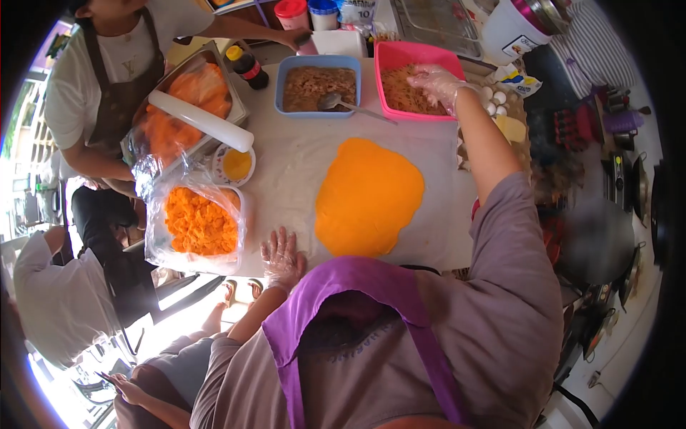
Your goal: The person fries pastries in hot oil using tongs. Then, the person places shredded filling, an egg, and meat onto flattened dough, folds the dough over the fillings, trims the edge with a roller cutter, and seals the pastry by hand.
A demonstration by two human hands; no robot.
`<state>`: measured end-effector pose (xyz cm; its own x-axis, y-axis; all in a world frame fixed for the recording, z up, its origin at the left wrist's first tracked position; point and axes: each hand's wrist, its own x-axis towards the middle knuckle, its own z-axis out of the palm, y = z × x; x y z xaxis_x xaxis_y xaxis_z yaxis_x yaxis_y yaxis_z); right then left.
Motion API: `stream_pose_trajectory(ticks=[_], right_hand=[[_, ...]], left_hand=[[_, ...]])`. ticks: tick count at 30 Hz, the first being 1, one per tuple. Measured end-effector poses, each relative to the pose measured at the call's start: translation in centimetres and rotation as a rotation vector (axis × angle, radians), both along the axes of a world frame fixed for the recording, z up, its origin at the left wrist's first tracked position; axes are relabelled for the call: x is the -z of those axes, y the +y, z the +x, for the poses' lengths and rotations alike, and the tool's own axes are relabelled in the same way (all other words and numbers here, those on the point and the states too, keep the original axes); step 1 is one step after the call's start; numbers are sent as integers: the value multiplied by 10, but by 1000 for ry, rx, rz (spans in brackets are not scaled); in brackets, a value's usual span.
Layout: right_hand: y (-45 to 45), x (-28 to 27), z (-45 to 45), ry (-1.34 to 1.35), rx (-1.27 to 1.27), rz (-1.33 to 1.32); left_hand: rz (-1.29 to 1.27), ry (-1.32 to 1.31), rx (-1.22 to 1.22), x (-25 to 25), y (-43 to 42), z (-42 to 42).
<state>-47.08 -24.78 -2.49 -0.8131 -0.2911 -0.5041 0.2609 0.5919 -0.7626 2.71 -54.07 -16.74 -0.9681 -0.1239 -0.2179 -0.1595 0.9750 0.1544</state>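
Note:
My right hand (437, 87), in a clear plastic glove, reaches into a pink tub (457, 66) of pale orange-brown shredded filling (397, 86). Its fingers curl into the shreds, with the fingertips partly hidden. A flat, irregular sheet of orange dough (368, 196) lies on the table in front of me. My left hand (283, 259), also gloved, rests with fingers spread near the table's front edge, holding nothing. Just left of it stands a plastic-lined container (241, 214) of crumbly orange dough (200, 222).
A blue tub (281, 82) holds brown meat filling and a spoon (332, 101). A white rolling pin (204, 120) lies across a tray of orange dough (171, 139), beside a bowl (246, 159) of yellow liquid. Eggs (494, 100) sit at right. A co-worker in an apron stands left.

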Motion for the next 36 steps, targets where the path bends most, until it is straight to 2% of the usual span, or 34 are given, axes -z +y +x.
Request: stream_pose_trajectory(ticks=[2,4,6,9,12,15,19,20,22,24,27,28,31,32,36], right_hand=[[-1,24,9,104,-55,7],[-8,57,5,385,-403,494],[-20,75,-11,330,-549,733],[-19,60,-7,486,-494,656],[-6,43,-15,306,-337,360],[0,61,-25,432,-430,440],[-28,84,-25,481,-589,824],[-31,87,-26,484,-568,830],[-25,101,-37,479,-474,726],[-5,111,-49,394,-304,403],[14,61,-29,62,-67,-75],[17,52,-21,35,30,-132],[13,21,-5,187,68,23],[12,6,4,144,112,35],[17,10,1,127,266,-87]], left_hand=[[42,-109,-24,-9,1,-3],[61,-172,-33,-17,2,-7],[56,-190,-32,-20,2,-10],[73,-218,-51,-24,3,-12],[50,-163,-27,-16,3,-8],[17,-105,4,-11,1,-4],[17,-162,-15,-18,4,-9],[27,-169,-27,-21,4,-11],[38,-152,-35,-21,4,-9],[40,-91,-29,-18,4,-6],[15,-13,4,-8,2,-1],[30,-31,-12,-12,3,-3],[58,-81,-43,-20,5,-6],[57,-93,-46,-20,5,-7],[39,-113,-45,-20,6,-8]])
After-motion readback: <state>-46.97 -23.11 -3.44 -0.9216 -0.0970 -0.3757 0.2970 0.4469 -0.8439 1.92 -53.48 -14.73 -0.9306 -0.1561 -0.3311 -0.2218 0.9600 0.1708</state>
